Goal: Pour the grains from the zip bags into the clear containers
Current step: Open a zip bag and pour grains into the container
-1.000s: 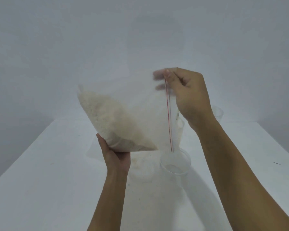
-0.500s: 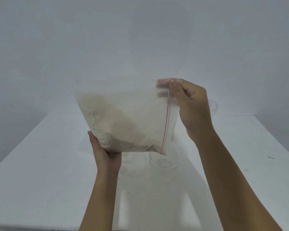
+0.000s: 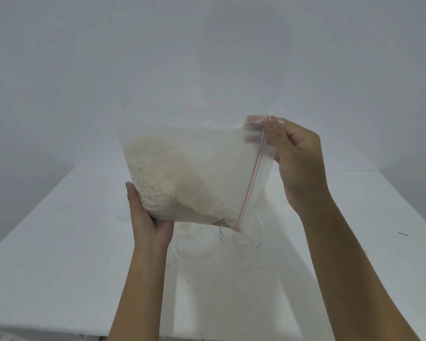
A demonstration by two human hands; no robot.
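Up close: left hand [image 3: 149, 217] cups the lower, grain-heavy corner of the zip bag [image 3: 214, 153] from beneath, thumb up along the near side and fingers wrapped out of sight behind the plastic. Right hand [image 3: 298, 166] pinches the bag's upper corner between thumb and fingertips, right at the top end of the red zip strip [image 3: 252, 175]. Bag is held off the table and tilted, so the strip slants down and to the left. Pale grains [image 3: 158, 173] are banked against the left hand's end, sloping toward the mouth. The strip's low end hangs just inside the rim of a clear container [image 3: 255, 238]; contact with the rim cannot be told, nor whether grains are falling. A second clear container [image 3: 192, 244] stands just beside the first, to its left and close to the left wrist, partly under the bag. A few loose specks lie near both. White table [image 3: 59, 254] runs wide and bare on either side of the forearms, with its near edge low in view and its far edge meeting a plain grey wall [image 3: 133, 70]. A small dark mark [image 3: 403, 234] sits near the right edge.
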